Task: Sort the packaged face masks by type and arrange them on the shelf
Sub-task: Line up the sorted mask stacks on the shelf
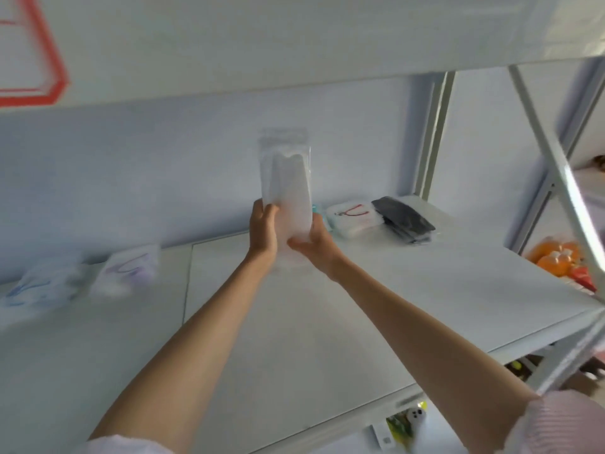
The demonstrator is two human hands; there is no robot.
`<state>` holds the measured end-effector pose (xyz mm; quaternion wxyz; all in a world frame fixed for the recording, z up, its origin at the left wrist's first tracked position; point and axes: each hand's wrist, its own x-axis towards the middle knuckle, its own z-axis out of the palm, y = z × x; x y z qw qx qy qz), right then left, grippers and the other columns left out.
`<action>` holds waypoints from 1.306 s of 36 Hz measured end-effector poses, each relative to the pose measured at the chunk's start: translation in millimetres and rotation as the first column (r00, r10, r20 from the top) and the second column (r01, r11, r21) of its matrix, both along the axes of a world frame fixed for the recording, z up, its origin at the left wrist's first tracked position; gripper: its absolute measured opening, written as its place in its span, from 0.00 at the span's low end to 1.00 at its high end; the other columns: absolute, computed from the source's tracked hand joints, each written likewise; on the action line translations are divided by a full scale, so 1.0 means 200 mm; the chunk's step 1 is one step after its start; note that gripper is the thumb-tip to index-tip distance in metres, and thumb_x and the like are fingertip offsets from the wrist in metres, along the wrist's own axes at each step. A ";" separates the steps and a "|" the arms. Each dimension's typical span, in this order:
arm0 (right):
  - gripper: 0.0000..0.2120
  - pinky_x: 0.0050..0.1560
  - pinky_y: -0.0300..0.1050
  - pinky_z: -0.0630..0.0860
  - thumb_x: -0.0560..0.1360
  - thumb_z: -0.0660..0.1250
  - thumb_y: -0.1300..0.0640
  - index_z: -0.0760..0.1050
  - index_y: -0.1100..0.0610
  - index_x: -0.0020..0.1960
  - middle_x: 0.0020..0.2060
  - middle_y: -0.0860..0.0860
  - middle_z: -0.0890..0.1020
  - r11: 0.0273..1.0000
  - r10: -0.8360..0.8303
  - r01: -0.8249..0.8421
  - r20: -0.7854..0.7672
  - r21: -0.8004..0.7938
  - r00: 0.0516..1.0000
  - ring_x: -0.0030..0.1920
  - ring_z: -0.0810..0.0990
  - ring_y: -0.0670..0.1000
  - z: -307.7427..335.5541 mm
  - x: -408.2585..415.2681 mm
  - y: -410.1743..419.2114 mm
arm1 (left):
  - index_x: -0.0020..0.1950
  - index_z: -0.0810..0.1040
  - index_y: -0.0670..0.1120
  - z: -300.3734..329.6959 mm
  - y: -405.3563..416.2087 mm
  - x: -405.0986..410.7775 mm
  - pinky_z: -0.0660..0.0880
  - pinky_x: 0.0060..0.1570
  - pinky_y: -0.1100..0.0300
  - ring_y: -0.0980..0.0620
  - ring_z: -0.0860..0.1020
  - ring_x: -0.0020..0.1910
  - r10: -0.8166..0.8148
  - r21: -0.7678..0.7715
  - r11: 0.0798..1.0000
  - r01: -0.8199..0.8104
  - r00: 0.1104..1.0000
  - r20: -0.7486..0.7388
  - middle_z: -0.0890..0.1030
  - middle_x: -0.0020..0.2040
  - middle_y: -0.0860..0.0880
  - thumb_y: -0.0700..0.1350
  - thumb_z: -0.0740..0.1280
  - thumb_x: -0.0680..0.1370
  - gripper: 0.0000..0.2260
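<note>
A white face mask in a clear packet [288, 178] stands upright above the white shelf [376, 309], held by both hands at its lower end. My left hand [263, 231] grips its left edge and my right hand [311, 244] its lower right edge. At the back right of the shelf lie a pack of white masks with red ear loops [355, 219] and a stack of black masks [404, 222]. At the left lie a pack with purple loops [129, 268] and a pack with blue loops [39, 290], both blurred.
A white upper shelf board [294, 44] hangs overhead. A slanted white metal brace [553, 158] and uprights stand at the right. Orange bottles [556, 257] sit on a neighbouring shelf beyond them. Small items show below the shelf's front edge.
</note>
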<state>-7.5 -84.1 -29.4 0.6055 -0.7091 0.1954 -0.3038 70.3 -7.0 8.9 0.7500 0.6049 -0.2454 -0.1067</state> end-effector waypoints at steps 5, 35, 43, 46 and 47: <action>0.25 0.55 0.52 0.77 0.71 0.72 0.65 0.66 0.59 0.64 0.55 0.56 0.76 0.997 -0.080 0.080 0.014 0.018 0.997 0.52 0.78 0.53 0.11 -0.27 -0.32 | 0.48 0.74 0.45 0.10 -0.40 -0.18 0.71 0.46 0.54 0.46 0.75 0.45 0.043 0.105 0.994 -0.031 0.993 -0.109 0.77 0.46 0.45 0.47 0.61 0.78 0.06; 0.21 0.47 0.53 0.77 0.62 0.77 0.57 0.78 0.66 0.50 0.46 0.63 0.79 0.948 -0.160 0.274 -0.502 0.162 0.850 0.44 0.79 0.61 -0.06 -0.98 -1.83 | 0.38 0.78 0.42 -0.01 -1.46 -0.69 0.79 0.52 0.50 0.42 0.81 0.46 -0.182 0.609 0.788 0.094 0.980 0.084 0.79 0.38 0.42 0.44 0.64 0.73 0.08; 0.15 0.35 0.44 0.72 0.70 0.72 0.60 0.73 0.65 0.52 0.44 0.59 0.77 0.969 -0.180 0.243 -0.576 0.034 0.798 0.42 0.77 0.59 -0.04 -0.88 -1.79 | 0.42 0.77 0.44 -0.03 -1.36 -0.56 0.76 0.41 0.56 0.47 0.79 0.39 -0.092 0.597 0.801 0.037 0.994 0.062 0.81 0.40 0.44 0.41 0.61 0.75 0.06; 0.16 0.35 0.45 0.71 0.70 0.71 0.58 0.71 0.64 0.53 0.44 0.59 0.76 0.974 -0.193 0.227 -0.632 -0.028 0.751 0.43 0.76 0.59 -0.03 -0.86 -1.79 | 0.42 0.78 0.43 -0.05 -1.33 -0.53 0.72 0.36 0.60 0.48 0.77 0.37 -0.078 0.587 0.809 0.036 0.996 0.047 0.79 0.39 0.45 0.40 0.62 0.76 0.06; 0.17 0.36 0.46 0.71 0.70 0.71 0.58 0.71 0.64 0.53 0.45 0.59 0.75 0.975 -0.196 0.219 -0.643 -0.045 0.740 0.43 0.76 0.59 -0.03 -0.85 -1.79 | 0.42 0.78 0.42 -0.05 -1.32 -0.52 0.72 0.35 0.60 0.48 0.77 0.36 -0.075 0.587 0.809 0.036 0.996 0.043 0.79 0.39 0.45 0.40 0.62 0.76 0.06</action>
